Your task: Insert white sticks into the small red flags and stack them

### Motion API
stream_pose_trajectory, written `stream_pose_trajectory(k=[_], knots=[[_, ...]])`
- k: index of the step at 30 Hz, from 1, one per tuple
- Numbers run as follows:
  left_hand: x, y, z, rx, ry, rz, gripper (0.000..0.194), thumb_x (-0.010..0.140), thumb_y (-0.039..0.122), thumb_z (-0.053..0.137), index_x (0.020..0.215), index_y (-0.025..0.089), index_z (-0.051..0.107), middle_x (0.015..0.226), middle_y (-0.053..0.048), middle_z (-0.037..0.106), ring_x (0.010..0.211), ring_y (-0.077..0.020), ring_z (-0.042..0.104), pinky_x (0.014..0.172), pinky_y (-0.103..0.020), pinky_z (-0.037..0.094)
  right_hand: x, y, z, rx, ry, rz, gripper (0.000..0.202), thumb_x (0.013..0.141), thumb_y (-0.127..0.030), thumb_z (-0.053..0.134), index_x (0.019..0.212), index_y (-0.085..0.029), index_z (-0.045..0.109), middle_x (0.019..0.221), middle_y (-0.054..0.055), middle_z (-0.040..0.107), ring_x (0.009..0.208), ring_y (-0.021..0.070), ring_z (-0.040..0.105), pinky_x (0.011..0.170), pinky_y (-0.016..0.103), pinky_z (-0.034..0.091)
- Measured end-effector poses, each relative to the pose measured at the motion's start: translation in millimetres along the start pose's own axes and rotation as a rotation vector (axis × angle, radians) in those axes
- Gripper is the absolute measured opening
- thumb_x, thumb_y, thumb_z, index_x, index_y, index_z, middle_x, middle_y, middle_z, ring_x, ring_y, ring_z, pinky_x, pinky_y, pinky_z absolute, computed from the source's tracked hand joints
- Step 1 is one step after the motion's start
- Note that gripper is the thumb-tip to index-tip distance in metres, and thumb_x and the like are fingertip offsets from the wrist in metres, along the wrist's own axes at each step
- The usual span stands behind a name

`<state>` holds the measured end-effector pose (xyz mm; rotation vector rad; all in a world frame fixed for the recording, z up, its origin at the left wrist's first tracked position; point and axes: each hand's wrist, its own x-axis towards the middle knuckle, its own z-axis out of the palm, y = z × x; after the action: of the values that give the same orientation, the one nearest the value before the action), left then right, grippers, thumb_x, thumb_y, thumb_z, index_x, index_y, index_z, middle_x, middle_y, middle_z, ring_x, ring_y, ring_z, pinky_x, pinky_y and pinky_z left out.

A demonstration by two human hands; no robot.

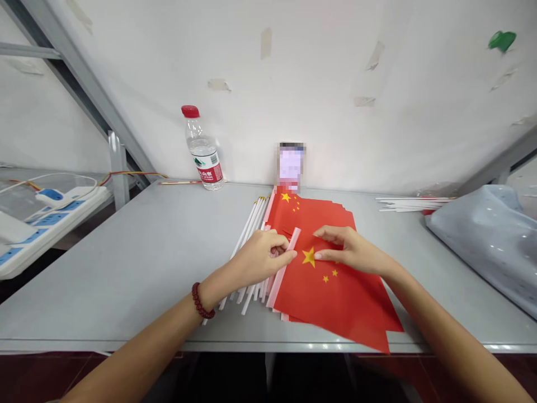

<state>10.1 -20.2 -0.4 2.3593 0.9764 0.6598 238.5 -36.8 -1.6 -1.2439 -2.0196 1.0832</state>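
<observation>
A red flag point(335, 305) with yellow stars lies on top of a pile of like flags, its lower corner reaching past the table's front edge. Along its left side runs a white strip point(280, 282). My left hand point(268, 252) is closed, pinching this strip near its upper end between thumb and fingers. Over the flag is my right hand point(346, 246), thumb and fingers apart, the thumb tip by the large yellow star point(309, 257). Several white sticks point(250, 221) with gold-coloured tips lie left of the pile, partly hidden beneath my left hand and wrist.
A water bottle point(204, 157) with a red cap and a blurred-out phone-like object point(290, 163) stand against the wall. More white sticks point(413, 204) and a grey-blue bag point(486, 240) are at right. A power strip point(52, 226) with cables sits at far left.
</observation>
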Motion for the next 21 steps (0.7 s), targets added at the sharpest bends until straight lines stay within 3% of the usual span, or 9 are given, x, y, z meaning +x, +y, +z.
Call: stream_pose_trajectory(k=[3,6,9,12,16,21], knots=[[1,0,-2.8,-0.020,0.020,0.022,0.033,0.084,0.031,0.052,0.054,0.018,0.050,0.050,0.004,0.045,0.054,-0.0103,0.039,0.058,-0.025,0.036,0,12,-18,-0.037,-0.071,0.065,0.025,0.083,-0.039,0.058,0.070,-0.017,0.053,0.060,-0.005,0.040,0.053,0.0085,0.032,0.051,0.023,0.031],[2,-2,-6.7,0.030,0.130,0.012,0.037,0.087,0.035,0.048,0.055,0.017,0.052,0.053,0.002,0.050,0.054,-0.0105,0.042,0.057,-0.025,0.036,2,23,-24,-0.073,-0.155,0.068,0.025,0.084,-0.033,0.055,0.066,-0.017,0.052,0.060,-0.005,0.039,0.054,0.0084,0.030,0.051,0.023,0.029],[4,-9,-11.8,0.145,0.289,-0.083,0.036,0.087,0.034,0.046,0.056,0.017,0.051,0.055,0.001,0.054,0.056,-0.0116,0.045,0.057,-0.026,0.035,5,28,-18,-0.168,-0.207,0.039,0.024,0.084,-0.030,0.054,0.064,-0.017,0.052,0.061,-0.004,0.040,0.055,0.0089,0.030,0.052,0.023,0.028],[5,-18,-17.2,0.185,0.363,-0.221,0.030,0.085,0.031,0.046,0.059,0.018,0.054,0.060,0.000,0.060,0.059,-0.0134,0.049,0.060,-0.027,0.037,7,28,-12,-0.231,-0.238,0.015,0.025,0.085,-0.030,0.051,0.064,-0.017,0.051,0.060,-0.004,0.038,0.054,0.0092,0.028,0.052,0.023,0.026],[5,-26,-22.1,0.175,0.324,-0.380,0.022,0.081,0.032,0.046,0.074,0.019,0.063,0.076,-0.002,0.067,0.071,-0.0170,0.057,0.065,-0.028,0.039,7,28,-14,-0.275,-0.257,0.005,0.025,0.086,-0.030,0.049,0.064,-0.018,0.048,0.060,-0.004,0.037,0.054,0.0096,0.027,0.052,0.023,0.025],[4,-31,-23.7,0.238,0.179,-0.480,0.028,0.079,0.041,0.047,0.082,0.019,0.065,0.081,-0.004,0.069,0.073,-0.0210,0.059,0.065,-0.029,0.039,5,29,-24,-0.308,-0.324,0.065,0.026,0.084,-0.025,0.051,0.060,-0.018,0.041,0.060,-0.004,0.035,0.055,0.0093,0.026,0.052,0.024,0.025]])
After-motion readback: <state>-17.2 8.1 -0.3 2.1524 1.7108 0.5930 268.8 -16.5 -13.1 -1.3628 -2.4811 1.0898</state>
